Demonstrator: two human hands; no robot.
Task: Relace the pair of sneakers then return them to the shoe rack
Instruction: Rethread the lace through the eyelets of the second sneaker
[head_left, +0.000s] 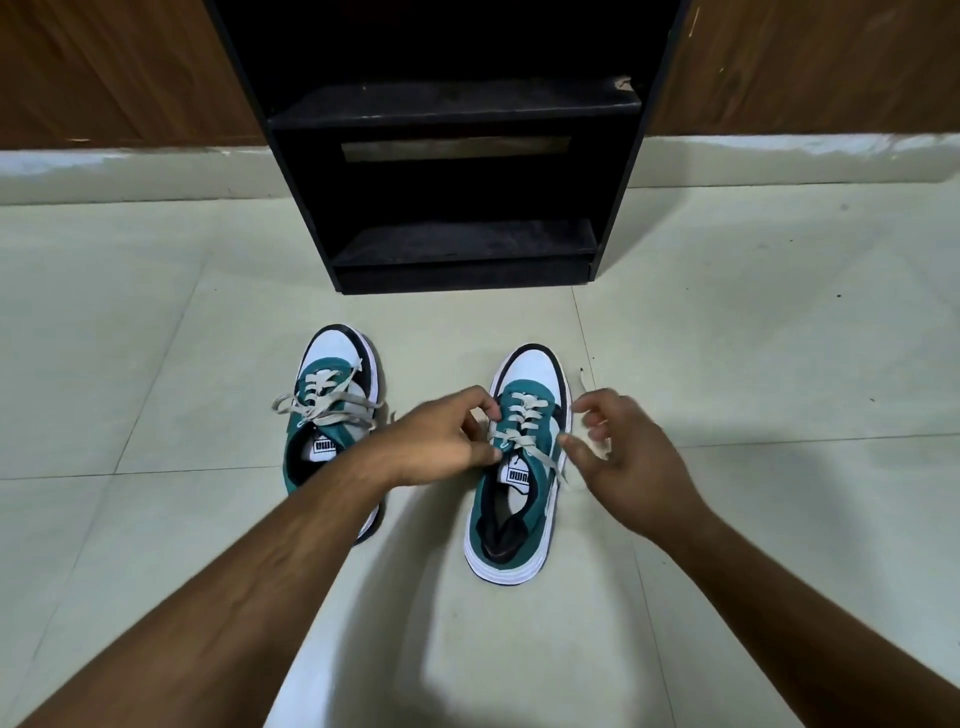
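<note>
Two teal, white and black sneakers stand on the floor, toes pointing away from me. The left sneaker (332, 415) has its grey lace tied in a loose bow. On the right sneaker (519, 467) the grey lace (524, 421) is threaded through the eyelets and its ends hang loose. My left hand (441, 441) pinches the lace at that shoe's left side. At the shoe's right side, my right hand (618, 457) holds the other lace end, which runs up past the fingers. The black shoe rack (457, 156) stands just beyond the shoes, shelves bare.
Pale floor tiles (727, 338) stretch around the shoes. A brown wooden wall panel (104, 67) with a light skirting runs behind the rack on both sides.
</note>
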